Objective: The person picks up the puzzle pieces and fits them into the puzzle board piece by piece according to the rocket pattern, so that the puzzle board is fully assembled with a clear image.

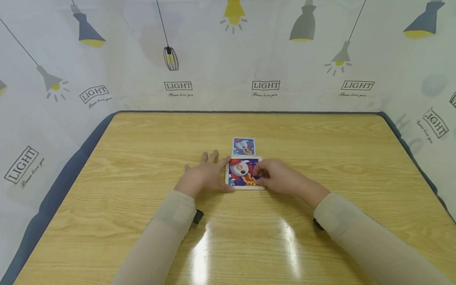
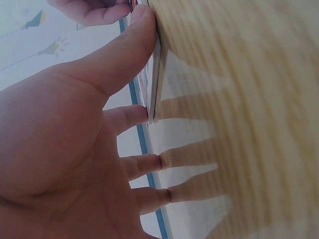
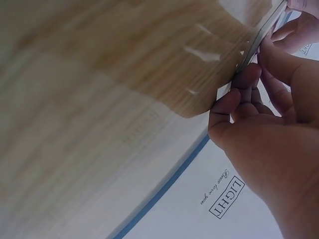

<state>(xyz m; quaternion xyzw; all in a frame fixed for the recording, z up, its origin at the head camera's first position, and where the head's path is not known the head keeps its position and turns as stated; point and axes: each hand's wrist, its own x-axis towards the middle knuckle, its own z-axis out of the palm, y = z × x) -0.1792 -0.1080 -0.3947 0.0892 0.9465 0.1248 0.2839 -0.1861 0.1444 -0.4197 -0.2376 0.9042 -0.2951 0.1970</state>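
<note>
A square picture board point(image 1: 242, 172) with a pale border lies on the table, printed with a rocket, red shapes and orange flames. My left hand point(image 1: 208, 175) is at its left side with fingers spread. The thumb touches the near left corner and the index finger the far left corner. My right hand point(image 1: 277, 175) is at the board's right side, its fingers curled and the thumb and index tips together over the picture. Whether something small is between those tips is hidden. Just beyond the board is a smaller rocket card point(image 1: 244, 147).
The wooden table point(image 1: 134, 248) has a dark blue edge point(image 1: 199, 111). Behind it and at both sides hangs a pale cloth point(image 1: 215, 66) printed with lamps and the word LIGHT. Light glares off the near tabletop.
</note>
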